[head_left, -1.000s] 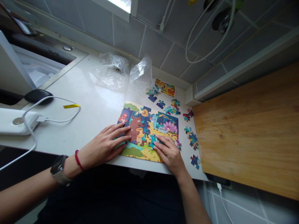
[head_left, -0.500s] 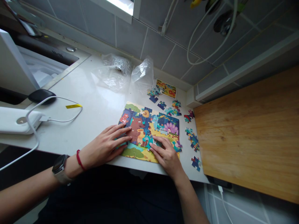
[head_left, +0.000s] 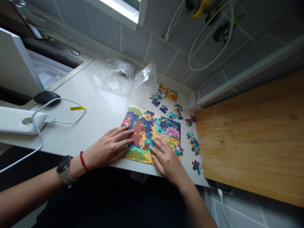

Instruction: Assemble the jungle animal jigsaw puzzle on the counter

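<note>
A colourful jigsaw puzzle (head_left: 140, 126) with a brown bear and a purple peacock lies partly assembled on the white counter. My left hand (head_left: 110, 146) rests on its left side, fingers spread flat over the pieces. Over the lower middle, my right hand (head_left: 167, 158) lies with its fingers stretched out, the tips touching pieces beside the bear's pot. No piece shows between the fingers of either hand, though part of the puzzle is hidden beneath them. Loose puzzle pieces (head_left: 194, 145) are scattered to the right, and further ones (head_left: 163, 109) lie behind the puzzle.
A small picture card (head_left: 168, 92) lies near the wall, beside crumpled clear plastic bags (head_left: 145, 77). A wooden board (head_left: 249, 136) borders the counter on the right. On the left are a black mouse (head_left: 47, 97), a white power bank-like device (head_left: 16, 120) with a cable, and a sink.
My right hand's fingers have flattened and spread over the lower middle of the puzzle, from a more bent pose. My left hand stays in place. The view has shifted slightly.
</note>
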The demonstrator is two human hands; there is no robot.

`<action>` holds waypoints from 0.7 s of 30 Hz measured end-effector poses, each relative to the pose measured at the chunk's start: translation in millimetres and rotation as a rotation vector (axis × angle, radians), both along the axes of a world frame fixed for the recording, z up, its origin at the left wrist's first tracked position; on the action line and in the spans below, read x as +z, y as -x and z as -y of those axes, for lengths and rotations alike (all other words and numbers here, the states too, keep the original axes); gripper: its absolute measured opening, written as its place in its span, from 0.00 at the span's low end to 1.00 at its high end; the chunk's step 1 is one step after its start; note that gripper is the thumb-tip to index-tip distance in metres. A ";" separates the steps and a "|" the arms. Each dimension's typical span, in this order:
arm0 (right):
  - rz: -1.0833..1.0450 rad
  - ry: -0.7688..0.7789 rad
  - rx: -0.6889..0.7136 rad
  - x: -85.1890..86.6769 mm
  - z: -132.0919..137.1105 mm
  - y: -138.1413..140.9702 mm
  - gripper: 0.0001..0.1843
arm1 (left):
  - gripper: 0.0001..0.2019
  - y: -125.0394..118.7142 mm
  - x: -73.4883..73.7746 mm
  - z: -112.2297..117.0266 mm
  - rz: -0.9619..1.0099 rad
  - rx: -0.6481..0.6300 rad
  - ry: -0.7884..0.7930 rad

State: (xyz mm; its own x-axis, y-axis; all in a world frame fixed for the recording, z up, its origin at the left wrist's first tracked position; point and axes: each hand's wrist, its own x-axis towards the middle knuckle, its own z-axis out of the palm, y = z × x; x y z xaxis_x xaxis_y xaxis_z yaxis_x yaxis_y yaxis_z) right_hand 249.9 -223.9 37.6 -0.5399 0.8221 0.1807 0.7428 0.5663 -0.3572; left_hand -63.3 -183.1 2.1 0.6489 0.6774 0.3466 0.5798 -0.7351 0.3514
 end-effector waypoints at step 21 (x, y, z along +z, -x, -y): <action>-0.124 -0.036 -0.482 -13.4 79.7 -64.7 0.18 | 0.19 6.2 -12.1 -3.5 0.036 -0.022 0.004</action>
State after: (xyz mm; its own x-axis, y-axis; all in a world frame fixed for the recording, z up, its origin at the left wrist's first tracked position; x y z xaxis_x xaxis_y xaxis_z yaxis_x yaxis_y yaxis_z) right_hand 314.6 -303.6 24.2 -0.0725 0.9650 0.2521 0.8764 0.1823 -0.4457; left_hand -69.5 -179.6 -10.0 0.6512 0.6644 0.3668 0.5502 -0.7462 0.3748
